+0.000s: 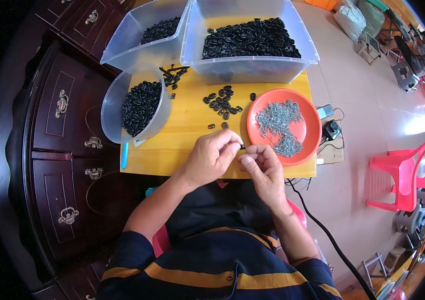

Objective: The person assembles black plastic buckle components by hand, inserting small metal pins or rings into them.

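Note:
Near the front edge of the yellow table (pixel 187 131), my left hand (pixel 206 156) pinches a small black plastic piece (pixel 243 147) between thumb and fingertips. My right hand (pixel 265 172) is closed close beside it, thumb against curled fingers; whatever it holds is too small to make out. To the right of my hands stands an orange-red plate (pixel 315 125) of small silvery screws (pixel 280 119). Loose black oval pieces (pixel 222 102) lie scattered beyond my hands, two of them close to my left fingers.
A round clear tub (pixel 108 116) of black pieces stands at the left. Behind are a large clear bin (pixel 252 71) and a smaller bin (pixel 122 42), both holding black parts. Dark cabinets (pixel 52 135) border the left; pink chairs (pixel 397 170) and another person (pixel 422 57) are at the right.

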`<state>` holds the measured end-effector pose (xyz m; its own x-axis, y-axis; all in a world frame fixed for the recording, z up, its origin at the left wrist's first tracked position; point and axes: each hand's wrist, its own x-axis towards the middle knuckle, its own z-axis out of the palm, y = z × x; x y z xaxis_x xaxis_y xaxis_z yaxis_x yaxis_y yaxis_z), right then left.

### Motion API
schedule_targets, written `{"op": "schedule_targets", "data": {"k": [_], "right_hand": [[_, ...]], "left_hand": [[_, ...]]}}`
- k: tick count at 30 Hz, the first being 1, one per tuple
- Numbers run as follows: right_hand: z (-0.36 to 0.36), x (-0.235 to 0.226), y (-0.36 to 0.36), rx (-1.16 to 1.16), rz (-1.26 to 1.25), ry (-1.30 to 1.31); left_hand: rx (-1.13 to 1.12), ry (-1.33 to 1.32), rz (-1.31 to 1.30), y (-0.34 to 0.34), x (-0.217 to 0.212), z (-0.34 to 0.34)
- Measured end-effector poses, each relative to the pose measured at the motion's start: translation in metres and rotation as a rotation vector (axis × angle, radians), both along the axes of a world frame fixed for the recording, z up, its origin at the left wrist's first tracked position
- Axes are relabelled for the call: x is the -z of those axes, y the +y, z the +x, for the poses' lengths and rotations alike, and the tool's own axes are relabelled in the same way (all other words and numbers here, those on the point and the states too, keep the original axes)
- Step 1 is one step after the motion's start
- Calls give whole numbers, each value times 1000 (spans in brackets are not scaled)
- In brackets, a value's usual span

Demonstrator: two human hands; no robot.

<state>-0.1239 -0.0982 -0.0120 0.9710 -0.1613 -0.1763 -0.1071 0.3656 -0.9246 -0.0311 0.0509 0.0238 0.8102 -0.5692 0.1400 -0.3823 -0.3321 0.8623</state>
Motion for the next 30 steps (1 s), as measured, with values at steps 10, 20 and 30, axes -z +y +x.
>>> {"op": "schedule_targets", "data": {"k": [10,20,30], "right_hand": [[-3,9,-4,51,-109,-59],[-5,0,-3,-154,-566,-31],[-9,11,-3,-336,-773,-212]], "left_hand": [[111,241,-96,-4,7,2],[204,-372,186,-47,24,36],[377,-520,300,-87,38,46]]}}
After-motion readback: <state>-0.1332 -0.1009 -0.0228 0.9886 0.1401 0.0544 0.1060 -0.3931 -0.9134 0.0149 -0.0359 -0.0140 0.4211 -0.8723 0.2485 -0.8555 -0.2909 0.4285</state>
